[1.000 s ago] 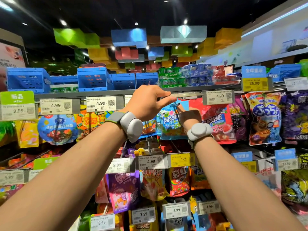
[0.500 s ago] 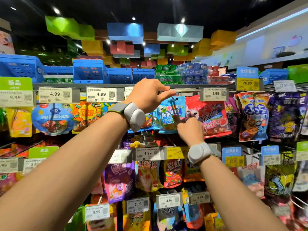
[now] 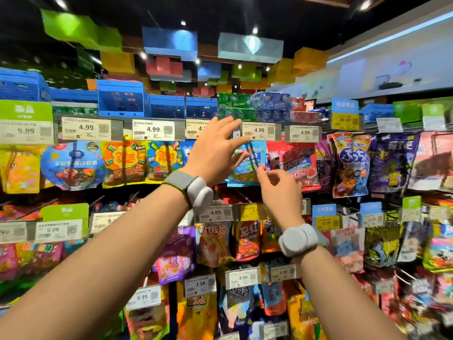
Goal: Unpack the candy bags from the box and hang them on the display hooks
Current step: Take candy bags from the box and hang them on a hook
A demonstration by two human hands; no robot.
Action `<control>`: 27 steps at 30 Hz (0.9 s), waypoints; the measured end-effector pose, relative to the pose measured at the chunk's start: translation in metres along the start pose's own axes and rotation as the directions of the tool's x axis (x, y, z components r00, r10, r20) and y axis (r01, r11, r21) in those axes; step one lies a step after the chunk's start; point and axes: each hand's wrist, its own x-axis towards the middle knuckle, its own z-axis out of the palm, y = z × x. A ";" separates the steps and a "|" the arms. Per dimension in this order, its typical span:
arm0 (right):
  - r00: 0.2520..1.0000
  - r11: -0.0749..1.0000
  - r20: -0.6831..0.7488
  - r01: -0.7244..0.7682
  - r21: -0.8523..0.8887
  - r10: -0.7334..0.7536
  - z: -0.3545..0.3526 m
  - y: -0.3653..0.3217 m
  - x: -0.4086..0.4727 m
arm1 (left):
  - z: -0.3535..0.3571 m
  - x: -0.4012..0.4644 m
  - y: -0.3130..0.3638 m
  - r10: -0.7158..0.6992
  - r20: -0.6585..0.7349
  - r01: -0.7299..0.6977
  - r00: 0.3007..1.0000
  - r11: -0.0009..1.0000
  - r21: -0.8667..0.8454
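A blue candy bag (image 3: pixel 255 159) hangs on a top-row display hook under a 4.99 price tag (image 3: pixel 259 130). My left hand (image 3: pixel 215 150) is raised in front of the bag's left side, fingers spread and straight, holding nothing. My right hand (image 3: pixel 279 190) is just below the bag's lower right corner, fingers loosely curled, index fingertip near the bag; whether it touches is unclear. Both wrists wear grey bands. The box is out of view.
Rows of hooks packed with candy bags fill the wall: a red bag (image 3: pixel 293 163) right of the blue one, orange bags (image 3: pixel 125 160) to the left. Price-tag rails (image 3: pixel 88 128) jut forward. Blue crates (image 3: pixel 120 98) sit on the top shelf.
My left hand has let go and spread its fingers, rising slightly. My right hand has dropped from the bag's top to below its lower edge. The blue bag now hangs on the hook.
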 end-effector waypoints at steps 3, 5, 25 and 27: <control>1.000 0.999 -0.014 -0.016 0.051 0.016 0.002 -0.004 -0.013 | -0.004 -0.023 0.017 -0.150 -0.084 0.115 0.985 0.937 -0.331; 0.999 0.996 -0.014 -0.036 0.085 0.038 0.005 -0.009 -0.025 | -0.014 -0.036 0.029 -0.341 -0.036 0.257 0.939 0.770 -0.584; 0.878 0.811 0.253 -0.474 0.342 0.406 0.060 -0.025 -0.202 | -0.043 -0.219 0.056 -0.568 0.645 0.682 0.511 -0.189 -0.707; 0.864 0.801 0.310 -0.491 0.342 0.397 0.062 -0.017 -0.225 | -0.048 -0.237 0.065 -0.584 0.672 0.703 0.455 -0.228 -0.674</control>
